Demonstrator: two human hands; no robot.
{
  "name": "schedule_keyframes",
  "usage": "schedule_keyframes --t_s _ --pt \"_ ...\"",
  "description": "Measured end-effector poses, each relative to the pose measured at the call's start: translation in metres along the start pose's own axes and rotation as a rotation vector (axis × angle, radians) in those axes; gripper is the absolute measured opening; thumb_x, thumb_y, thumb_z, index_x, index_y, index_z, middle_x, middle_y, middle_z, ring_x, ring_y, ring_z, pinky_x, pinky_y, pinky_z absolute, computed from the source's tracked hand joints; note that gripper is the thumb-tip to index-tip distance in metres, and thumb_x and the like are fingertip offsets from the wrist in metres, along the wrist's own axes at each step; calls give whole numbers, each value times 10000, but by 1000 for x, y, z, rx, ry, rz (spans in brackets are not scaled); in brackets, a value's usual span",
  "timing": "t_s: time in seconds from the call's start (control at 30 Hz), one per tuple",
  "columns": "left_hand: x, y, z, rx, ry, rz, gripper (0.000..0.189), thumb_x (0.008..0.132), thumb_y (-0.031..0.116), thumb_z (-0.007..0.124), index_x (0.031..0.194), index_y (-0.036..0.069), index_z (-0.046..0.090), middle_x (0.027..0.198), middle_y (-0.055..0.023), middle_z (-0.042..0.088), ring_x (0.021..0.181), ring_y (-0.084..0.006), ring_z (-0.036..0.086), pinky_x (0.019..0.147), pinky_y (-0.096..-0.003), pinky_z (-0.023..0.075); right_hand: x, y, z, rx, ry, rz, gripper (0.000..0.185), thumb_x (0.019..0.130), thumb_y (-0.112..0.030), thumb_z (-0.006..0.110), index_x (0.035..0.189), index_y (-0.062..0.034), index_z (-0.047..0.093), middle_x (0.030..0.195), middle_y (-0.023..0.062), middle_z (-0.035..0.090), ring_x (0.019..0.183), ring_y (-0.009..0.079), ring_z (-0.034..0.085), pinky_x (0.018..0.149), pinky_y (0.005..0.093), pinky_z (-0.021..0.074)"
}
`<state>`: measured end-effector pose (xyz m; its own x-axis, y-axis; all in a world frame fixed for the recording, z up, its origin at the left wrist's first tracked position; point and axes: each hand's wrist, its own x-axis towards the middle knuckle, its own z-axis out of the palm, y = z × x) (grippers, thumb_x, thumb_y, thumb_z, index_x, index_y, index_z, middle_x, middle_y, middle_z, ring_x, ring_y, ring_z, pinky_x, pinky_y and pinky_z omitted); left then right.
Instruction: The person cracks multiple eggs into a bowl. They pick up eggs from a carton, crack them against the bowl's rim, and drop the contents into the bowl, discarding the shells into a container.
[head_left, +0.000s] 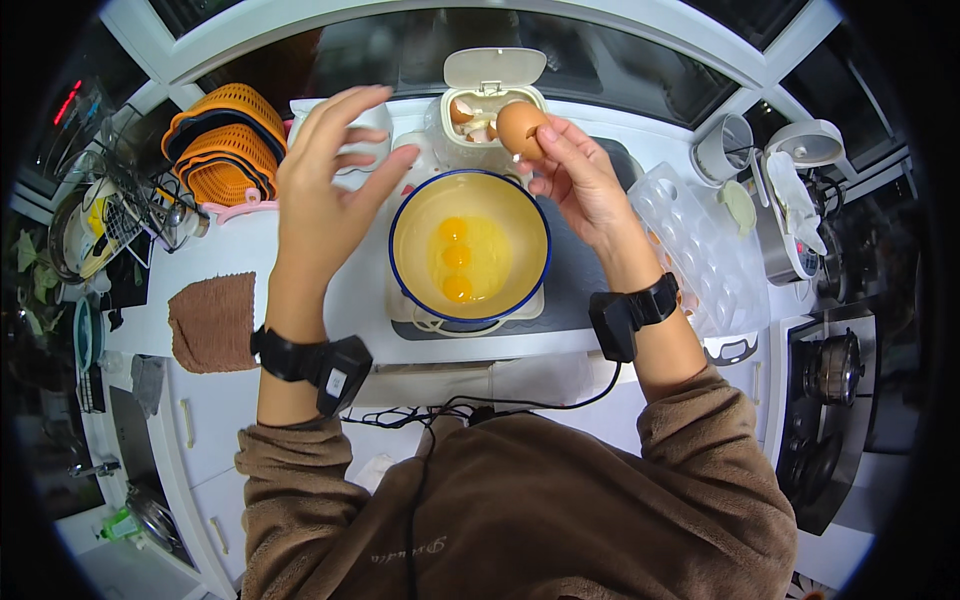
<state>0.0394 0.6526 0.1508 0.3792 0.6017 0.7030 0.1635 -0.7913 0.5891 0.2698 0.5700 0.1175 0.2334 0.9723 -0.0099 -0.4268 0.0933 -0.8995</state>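
My right hand (574, 176) holds a brown egg (519, 129) whose shell is cracked on the side by my thumb. The egg is above the far right rim of a cream enamel bowl (409, 266) with a blue edge. Three egg yolks (456, 256) lie in clear egg white at the bowl's bottom. To the left of the bowl, my left hand (330, 161) is raised with its fingers apart and nothing in it. Behind the bowl stands a small lidded bin (450, 94), its lid up, with broken eggshells (480, 135) inside.
On the right lies a clear plastic egg carton (694, 247), next to an electric appliance (787, 217). Orange and black colander baskets (225, 142) stack at the left, above a brown cloth (214, 322). A dark grey mat (581, 277) lies under the bowl area. Cables (525, 405) hang before my body.
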Motion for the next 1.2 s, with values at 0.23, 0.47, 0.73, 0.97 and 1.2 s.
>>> schedule_keyframes --t_s 0.23,0.47,0.73,0.97,1.2 --pt "-51 -28 -28 7 61 -239 400 792 7 703 1170 22 573 1160 -121 574 885 -146 643 676 -222 540 0 6 -5 305 -73 289 420 892 -386 624 1109 -32 564 927 79 692 567 33 544 533 163 469" --pt "-111 -42 -46 69 38 -432 368 823 1 661 1178 15 564 1178 -117 571 871 -154 632 673 -233 524 8 31 -5 563 24 658 575 859 -509 609 1108 8 572 966 84 702 601 96 582 572 214 478" --pt "-169 -42 -60 90 12 -634 354 825 10 657 1170 30 577 1204 -115 566 886 -166 617 699 -259 523 77 9 -20 25 211 -49 410 806 -321 736 1074 -44 597 937 107 685 664 101 621 575 211 510" --pt "-177 -45 -69 114 31 -602 331 822 16 654 1146 28 587 1209 -123 564 876 -178 611 728 -277 523 86 36 -31 -1194 266 -181 541 739 -251 749 1202 -25 585 1073 216 646 988 313 640 856 364 500" --pt "-173 -48 -58 88 -31 -582 315 816 29 658 1124 44 595 1186 -119 575 871 -180 607 732 -287 507 64 39 -35 -1424 62 -514 456 769 -229 713 1166 -34 602 1242 212 567 1149 344 554 989 395 420"
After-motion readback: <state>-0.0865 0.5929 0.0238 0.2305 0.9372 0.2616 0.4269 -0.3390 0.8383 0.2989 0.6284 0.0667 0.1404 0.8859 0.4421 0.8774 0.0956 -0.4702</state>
